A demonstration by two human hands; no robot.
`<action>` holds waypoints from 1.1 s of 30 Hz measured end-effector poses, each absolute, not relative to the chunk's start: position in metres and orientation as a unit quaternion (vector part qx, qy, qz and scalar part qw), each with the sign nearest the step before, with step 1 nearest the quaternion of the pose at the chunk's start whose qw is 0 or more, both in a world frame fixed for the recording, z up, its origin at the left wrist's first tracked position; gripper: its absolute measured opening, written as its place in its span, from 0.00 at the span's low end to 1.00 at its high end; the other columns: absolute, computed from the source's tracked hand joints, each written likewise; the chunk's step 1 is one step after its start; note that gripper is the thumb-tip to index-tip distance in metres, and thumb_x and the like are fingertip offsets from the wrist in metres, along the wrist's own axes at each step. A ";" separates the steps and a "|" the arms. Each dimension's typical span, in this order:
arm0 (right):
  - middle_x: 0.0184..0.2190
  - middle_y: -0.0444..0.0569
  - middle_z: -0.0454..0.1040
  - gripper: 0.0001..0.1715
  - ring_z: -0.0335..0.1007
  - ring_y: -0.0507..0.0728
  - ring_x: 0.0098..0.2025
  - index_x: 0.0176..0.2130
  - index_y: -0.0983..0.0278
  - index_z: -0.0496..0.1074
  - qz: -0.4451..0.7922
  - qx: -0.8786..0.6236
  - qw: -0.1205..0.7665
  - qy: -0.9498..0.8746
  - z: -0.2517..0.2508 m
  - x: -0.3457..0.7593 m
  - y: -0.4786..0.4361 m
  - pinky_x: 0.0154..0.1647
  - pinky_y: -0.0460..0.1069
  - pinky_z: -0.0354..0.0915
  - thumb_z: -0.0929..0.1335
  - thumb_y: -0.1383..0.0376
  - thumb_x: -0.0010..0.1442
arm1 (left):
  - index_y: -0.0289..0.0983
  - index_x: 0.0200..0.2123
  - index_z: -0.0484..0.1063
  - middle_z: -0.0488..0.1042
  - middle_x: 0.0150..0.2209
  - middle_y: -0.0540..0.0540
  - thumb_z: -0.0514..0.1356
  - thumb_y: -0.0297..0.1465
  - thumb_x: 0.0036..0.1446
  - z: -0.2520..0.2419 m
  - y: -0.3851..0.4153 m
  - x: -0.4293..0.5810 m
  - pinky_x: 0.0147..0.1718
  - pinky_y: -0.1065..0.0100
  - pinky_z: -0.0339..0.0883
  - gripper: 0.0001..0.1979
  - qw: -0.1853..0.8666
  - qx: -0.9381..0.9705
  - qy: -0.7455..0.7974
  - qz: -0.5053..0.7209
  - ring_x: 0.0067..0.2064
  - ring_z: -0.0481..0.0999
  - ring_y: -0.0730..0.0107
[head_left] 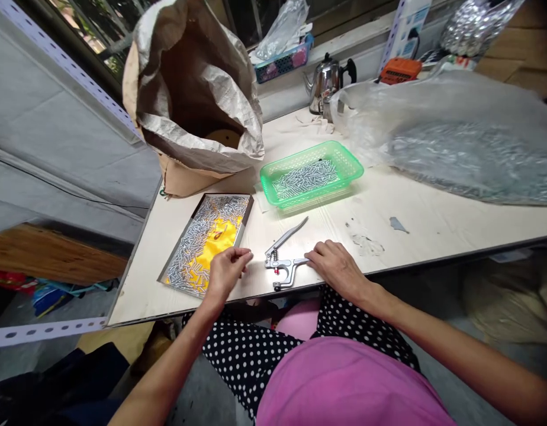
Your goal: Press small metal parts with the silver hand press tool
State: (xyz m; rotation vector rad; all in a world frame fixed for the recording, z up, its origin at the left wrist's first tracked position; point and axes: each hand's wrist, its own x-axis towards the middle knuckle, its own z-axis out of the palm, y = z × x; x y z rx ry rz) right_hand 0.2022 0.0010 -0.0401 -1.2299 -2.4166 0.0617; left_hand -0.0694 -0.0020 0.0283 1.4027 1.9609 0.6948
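Observation:
A pair of silver snap pliers (280, 264) lies on the table near its front edge, with the upper handle raised and a small red tip in the jaw. My right hand (338, 267) has its fingers closed around the end of the lower handle. To the left of the pliers' jaw, my left hand (229, 269) is pinched shut; whatever sits between the fingertips is too small to make out. Beside that hand is a shallow dark-edged tray (245, 220), holding many small silver metal pieces on a yellow lining (220, 236).
A green plastic basket (267, 186) of similar silver pieces stands behind the pliers. Farther back are a large open paper sack (149, 106), a metal kettle (325, 80) and an orange box (400, 71). A big clear plastic bag (469, 148) covers the right side.

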 end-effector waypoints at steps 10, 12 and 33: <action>0.33 0.50 0.71 0.07 0.59 0.58 0.38 0.39 0.64 0.75 0.045 -0.454 0.232 -0.859 -0.046 0.202 0.001 0.40 0.51 0.53 0.66 0.66 0.65 | 0.33 0.29 0.75 0.66 0.17 0.54 0.71 0.46 0.38 -0.005 -0.034 -0.021 0.16 0.76 0.52 0.23 0.518 0.382 0.719 0.262 0.18 0.61 0.79; 0.33 0.50 0.71 0.08 0.59 0.58 0.38 0.39 0.64 0.75 0.047 -0.455 0.232 -0.858 -0.046 0.203 0.001 0.40 0.52 0.53 0.66 0.65 0.65 | 0.33 0.29 0.75 0.65 0.17 0.55 0.71 0.47 0.37 -0.006 -0.034 -0.022 0.16 0.76 0.51 0.24 0.524 0.372 0.718 0.266 0.18 0.60 0.80; 0.38 0.52 0.72 0.10 0.64 0.60 0.41 0.44 0.64 0.74 0.109 -0.457 0.177 -0.865 -0.029 0.207 0.000 0.42 0.54 0.60 0.68 0.62 0.63 | 0.35 0.23 0.67 0.64 0.14 0.57 0.63 0.42 0.52 0.002 -0.021 -0.028 0.12 0.77 0.46 0.17 0.590 0.382 0.705 0.092 0.12 0.57 0.83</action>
